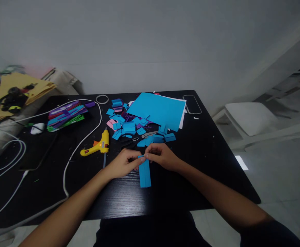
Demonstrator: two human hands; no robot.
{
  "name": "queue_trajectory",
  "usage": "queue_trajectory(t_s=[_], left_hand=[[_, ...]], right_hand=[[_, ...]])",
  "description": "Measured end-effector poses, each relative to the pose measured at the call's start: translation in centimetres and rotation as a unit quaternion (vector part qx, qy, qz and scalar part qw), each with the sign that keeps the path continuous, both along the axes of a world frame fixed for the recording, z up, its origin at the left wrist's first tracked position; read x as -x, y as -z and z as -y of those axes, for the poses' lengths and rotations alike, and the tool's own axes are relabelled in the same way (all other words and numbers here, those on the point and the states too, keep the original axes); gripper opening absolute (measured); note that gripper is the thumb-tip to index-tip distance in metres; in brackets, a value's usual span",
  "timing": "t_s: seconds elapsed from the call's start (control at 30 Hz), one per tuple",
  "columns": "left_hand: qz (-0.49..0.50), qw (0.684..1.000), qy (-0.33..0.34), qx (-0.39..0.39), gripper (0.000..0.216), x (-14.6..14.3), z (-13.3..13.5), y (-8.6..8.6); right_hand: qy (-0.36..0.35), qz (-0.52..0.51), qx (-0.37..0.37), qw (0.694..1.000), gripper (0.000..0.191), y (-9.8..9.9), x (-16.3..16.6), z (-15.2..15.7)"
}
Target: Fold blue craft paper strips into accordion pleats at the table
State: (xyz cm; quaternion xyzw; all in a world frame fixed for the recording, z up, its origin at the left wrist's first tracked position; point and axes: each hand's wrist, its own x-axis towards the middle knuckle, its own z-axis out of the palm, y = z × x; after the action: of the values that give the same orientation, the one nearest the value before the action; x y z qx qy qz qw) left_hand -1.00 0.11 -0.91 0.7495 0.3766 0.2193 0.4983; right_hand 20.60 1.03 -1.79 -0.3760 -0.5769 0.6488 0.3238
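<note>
A long blue paper strip [145, 174] lies on the black table [191, 178], running toward me. Both hands pinch its far end: my left hand [125, 163] from the left, my right hand [161, 156] from the right, fingertips meeting at the strip's top. Just beyond the hands lie several small folded blue paper pieces [129, 127], a few pink and purple ones, and a pair of scissors [139, 138]. A yellow glue gun [95, 146] rests left of my left hand.
A big blue paper sheet [157, 109] lies at the back over white paper. A stack of coloured strips [65, 115], a tape ring [102, 99], a phone [192, 104], a white cable [70, 157] and a white mouse [37, 128] also sit on the table. A white chair [245, 121] stands at right.
</note>
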Motion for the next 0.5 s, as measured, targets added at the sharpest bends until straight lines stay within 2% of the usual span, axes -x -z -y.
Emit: queue_trajectory(t_s=[0.5], left_hand=[[-0.003, 1.000, -0.002, 0.002, 0.044, -0.10, -0.07, -0.15]], right_hand=[[-0.010, -0.020, 0.002, 1.000, 0.020, 0.30, 0.00, -0.07]])
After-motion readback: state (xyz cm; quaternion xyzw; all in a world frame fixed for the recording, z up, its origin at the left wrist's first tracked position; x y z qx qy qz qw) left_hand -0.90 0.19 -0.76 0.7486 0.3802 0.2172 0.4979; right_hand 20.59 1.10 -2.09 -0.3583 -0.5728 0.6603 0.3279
